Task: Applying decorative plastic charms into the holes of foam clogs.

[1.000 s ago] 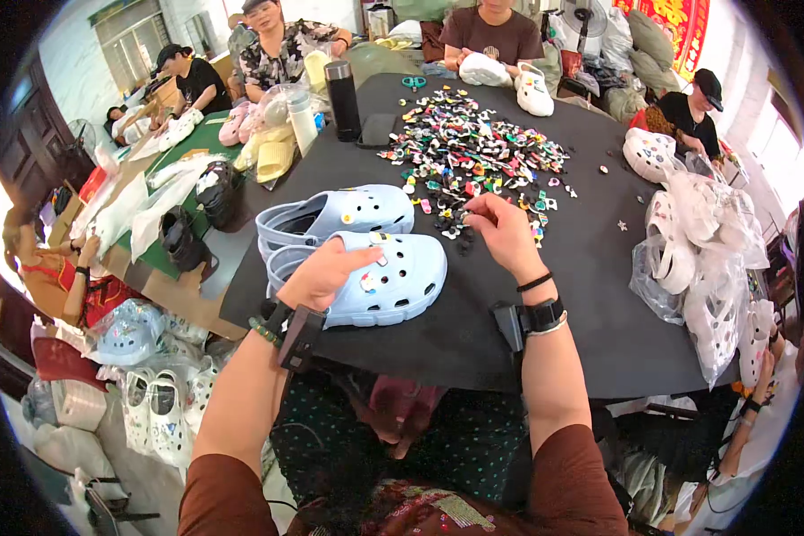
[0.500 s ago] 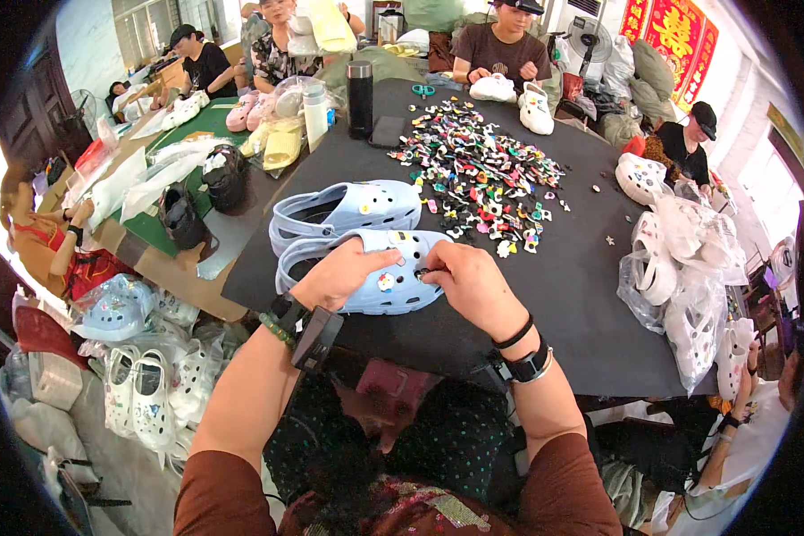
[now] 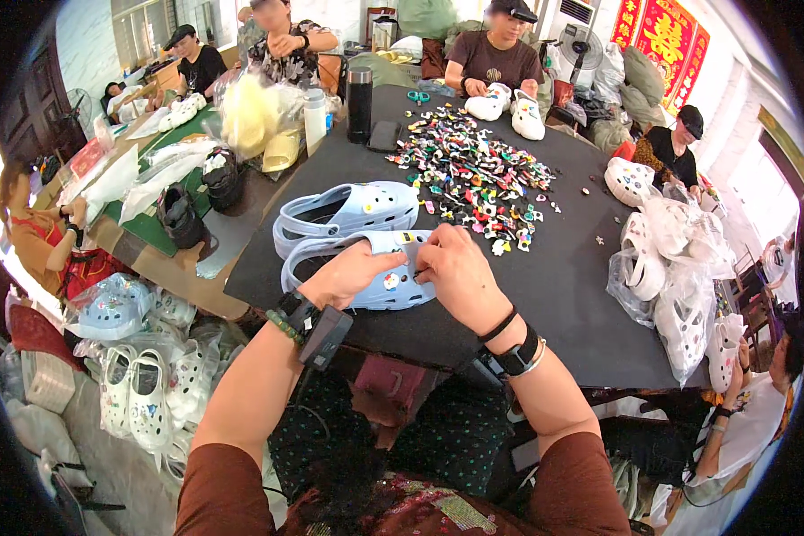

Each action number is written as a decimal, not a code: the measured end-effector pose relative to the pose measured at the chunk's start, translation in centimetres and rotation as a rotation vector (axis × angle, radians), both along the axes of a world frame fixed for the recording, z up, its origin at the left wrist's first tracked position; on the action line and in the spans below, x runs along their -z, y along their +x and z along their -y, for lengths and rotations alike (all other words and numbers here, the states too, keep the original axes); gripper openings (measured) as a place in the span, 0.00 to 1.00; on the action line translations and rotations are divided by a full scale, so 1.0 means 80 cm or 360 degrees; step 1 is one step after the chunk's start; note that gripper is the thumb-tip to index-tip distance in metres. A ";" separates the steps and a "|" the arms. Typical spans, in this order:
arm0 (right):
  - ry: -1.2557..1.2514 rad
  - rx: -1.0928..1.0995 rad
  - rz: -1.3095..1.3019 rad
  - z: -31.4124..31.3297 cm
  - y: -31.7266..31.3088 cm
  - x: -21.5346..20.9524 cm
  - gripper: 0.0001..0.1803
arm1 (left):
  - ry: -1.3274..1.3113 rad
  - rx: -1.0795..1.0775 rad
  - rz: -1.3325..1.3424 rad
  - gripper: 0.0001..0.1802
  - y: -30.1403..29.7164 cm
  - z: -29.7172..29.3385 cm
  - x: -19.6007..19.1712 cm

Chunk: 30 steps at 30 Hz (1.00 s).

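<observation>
Compared with one second ago, the right hand point(image 3: 458, 271) is no longer at the pile of small charms point(image 3: 478, 170); it is now at the front part of the near blue clog point(image 3: 375, 297). At the far left, a co-worker in red point(image 3: 40, 241) sits, and below this person white clogs point(image 3: 152, 411) lie in clear plastic. Next comes a green-topped desk point(image 3: 154, 250) with dark bags point(image 3: 180, 216) and, toward its right end, a yellow clog point(image 3: 281, 152).

Then comes the left hand point(image 3: 344, 275), which holds the near blue clog, with its thumb lying along the upper; the other fingers are mostly hidden. The near blue clog rests on the dark desk point(image 3: 554, 304), toe to the right, and carries some decorations on its upper. Just behind it lies the far blue clog point(image 3: 382, 204), pointing the same way. Farther back, a black bottle point(image 3: 358, 107) stands upright beside a dark phone point(image 3: 386, 136).

The right hand has its fingers bent and gathered close over the toe of the near blue clog; whether this grip pinches a charm, I cannot tell. The pile of small charms spreads behind this hand. At the right edge of the desk, several white shoes point(image 3: 683, 313) lie in transparent bags.
</observation>
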State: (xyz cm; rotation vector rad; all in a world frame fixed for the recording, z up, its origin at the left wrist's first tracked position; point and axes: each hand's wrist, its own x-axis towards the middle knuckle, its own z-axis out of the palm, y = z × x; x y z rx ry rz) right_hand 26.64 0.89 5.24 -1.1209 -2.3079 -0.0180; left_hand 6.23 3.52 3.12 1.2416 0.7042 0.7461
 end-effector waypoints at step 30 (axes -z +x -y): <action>-0.0854 0.0065 -0.0737 -0.074 0.078 0.026 0.25 | 0.0102 -0.0308 -0.0410 0.19 0.008 -0.012 -0.010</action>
